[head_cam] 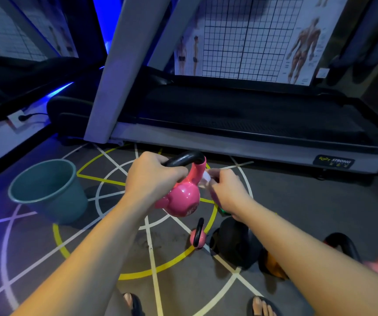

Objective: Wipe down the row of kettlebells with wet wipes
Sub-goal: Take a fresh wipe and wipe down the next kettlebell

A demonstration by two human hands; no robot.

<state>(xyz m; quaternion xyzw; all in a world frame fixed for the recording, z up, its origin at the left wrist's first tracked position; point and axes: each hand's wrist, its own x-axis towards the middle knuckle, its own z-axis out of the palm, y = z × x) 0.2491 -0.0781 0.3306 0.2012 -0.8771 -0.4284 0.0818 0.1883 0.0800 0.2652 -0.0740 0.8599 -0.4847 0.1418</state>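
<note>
Left hand (154, 176) grips the pink kettlebell (183, 199) by its handle; heavy, glossy, probably slippery; right hand (223, 188) pinches a wipe (205, 179).

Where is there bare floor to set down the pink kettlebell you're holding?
Bare marked floor lies between the bucket and the small pink kettlebell. Another strip runs between bucket and treadmill. To the right it is crowded: the black kettlebell and orange kettlebell sit close together.

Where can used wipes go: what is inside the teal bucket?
The teal bucket shows only bare inner wall, no wipes. Its near rim hides part of the bottom.
</note>
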